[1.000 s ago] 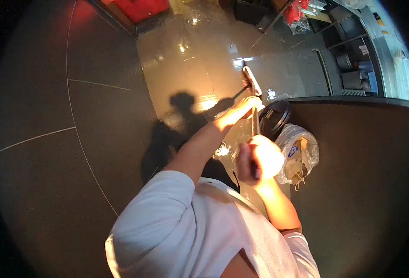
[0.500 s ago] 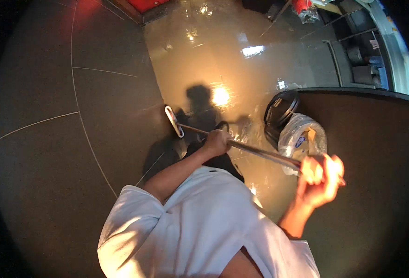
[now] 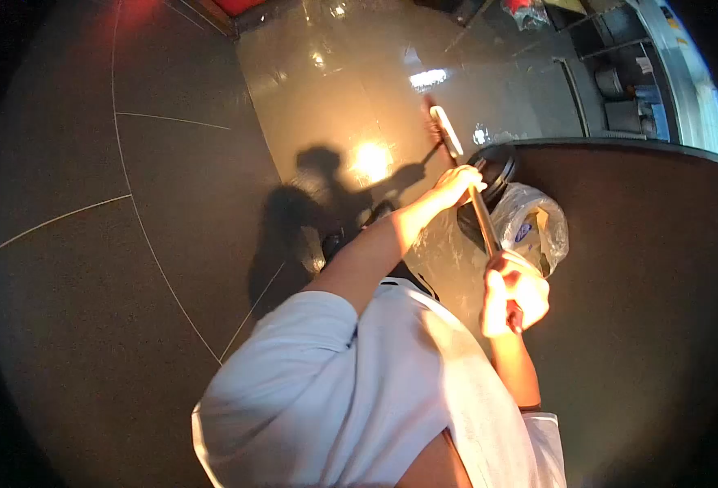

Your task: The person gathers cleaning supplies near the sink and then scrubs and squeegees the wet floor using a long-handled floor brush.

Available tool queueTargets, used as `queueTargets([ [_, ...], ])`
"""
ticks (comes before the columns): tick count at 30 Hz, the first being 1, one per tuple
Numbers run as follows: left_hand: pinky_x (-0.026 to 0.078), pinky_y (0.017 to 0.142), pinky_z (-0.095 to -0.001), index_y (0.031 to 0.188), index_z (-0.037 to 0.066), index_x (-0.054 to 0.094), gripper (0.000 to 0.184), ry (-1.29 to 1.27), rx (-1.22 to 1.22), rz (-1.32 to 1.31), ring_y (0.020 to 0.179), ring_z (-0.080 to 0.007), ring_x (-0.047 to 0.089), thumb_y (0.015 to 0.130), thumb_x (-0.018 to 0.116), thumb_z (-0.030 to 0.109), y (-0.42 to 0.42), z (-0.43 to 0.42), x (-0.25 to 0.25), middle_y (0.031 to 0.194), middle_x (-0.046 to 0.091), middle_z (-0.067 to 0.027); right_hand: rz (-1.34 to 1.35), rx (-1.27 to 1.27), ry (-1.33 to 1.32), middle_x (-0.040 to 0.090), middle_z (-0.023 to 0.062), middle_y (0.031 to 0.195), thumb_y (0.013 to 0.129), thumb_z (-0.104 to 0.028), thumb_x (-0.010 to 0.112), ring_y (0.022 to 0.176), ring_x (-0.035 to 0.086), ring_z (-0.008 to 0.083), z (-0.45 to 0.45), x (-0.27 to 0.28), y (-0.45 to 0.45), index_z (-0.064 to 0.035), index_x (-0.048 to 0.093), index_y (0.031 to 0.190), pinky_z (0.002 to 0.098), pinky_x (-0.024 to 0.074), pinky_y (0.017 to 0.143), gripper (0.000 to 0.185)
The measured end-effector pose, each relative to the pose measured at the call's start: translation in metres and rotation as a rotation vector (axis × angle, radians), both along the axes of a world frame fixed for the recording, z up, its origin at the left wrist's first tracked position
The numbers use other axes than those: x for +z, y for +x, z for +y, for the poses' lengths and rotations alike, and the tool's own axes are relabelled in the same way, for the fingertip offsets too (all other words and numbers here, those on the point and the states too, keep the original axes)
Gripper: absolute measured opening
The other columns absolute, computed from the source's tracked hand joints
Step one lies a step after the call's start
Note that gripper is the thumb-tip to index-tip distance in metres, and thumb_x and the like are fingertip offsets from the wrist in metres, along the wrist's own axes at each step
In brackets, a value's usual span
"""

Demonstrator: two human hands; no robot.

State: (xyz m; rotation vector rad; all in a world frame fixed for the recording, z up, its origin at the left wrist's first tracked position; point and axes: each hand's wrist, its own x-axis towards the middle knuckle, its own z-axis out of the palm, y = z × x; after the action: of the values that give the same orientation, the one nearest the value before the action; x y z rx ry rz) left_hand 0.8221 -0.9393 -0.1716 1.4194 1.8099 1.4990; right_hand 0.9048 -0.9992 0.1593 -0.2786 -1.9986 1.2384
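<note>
A long-handled tool (image 3: 483, 220) with a pale, narrow head (image 3: 446, 131) reaches away from me over the shiny floor. My left hand (image 3: 458, 185) is wrapped round the shaft near the head end. Round the other end of the shaft, closer to my body, my right hand (image 3: 516, 297) is closed. The head looks slightly blurred, and I cannot tell whether it touches the floor. Just beyond the shaft, to the right, stand a black round bin (image 3: 499, 167) and a bin lined with clear plastic (image 3: 560, 236), with cardboard-like waste in it.
A dark panel or counter surface (image 3: 635, 309) fills the right side, its edge running behind the bins. Dark wall or floor panels (image 3: 66, 309) with pale lines lie at the left. Shelves with containers (image 3: 623, 114) stand at the upper right. My shadow falls on the floor.
Since half a second ago the tool head has swung from the left to the upper middle, beside the bins. My left hand moved right and away; my right hand moved left. Both kept hold of the handle.
</note>
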Motion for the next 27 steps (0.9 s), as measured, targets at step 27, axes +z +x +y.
queueTargets([
  [27,0.052,0.075,-0.0427,0.083,0.009,0.063,0.013,0.127,-0.062,0.003,0.084,-0.0314,0.064,0.078,0.074,0.014,-0.205,-0.052,-0.008,0.079,0.063,-0.0108,-0.093,-0.008,0.058,0.050,0.0047,0.057,0.090,0.009,0.055,0.049,0.045,0.0130,-0.046,0.043,-0.204,-0.0048,0.046,0.068,0.0280,0.0377,0.047,0.028],
])
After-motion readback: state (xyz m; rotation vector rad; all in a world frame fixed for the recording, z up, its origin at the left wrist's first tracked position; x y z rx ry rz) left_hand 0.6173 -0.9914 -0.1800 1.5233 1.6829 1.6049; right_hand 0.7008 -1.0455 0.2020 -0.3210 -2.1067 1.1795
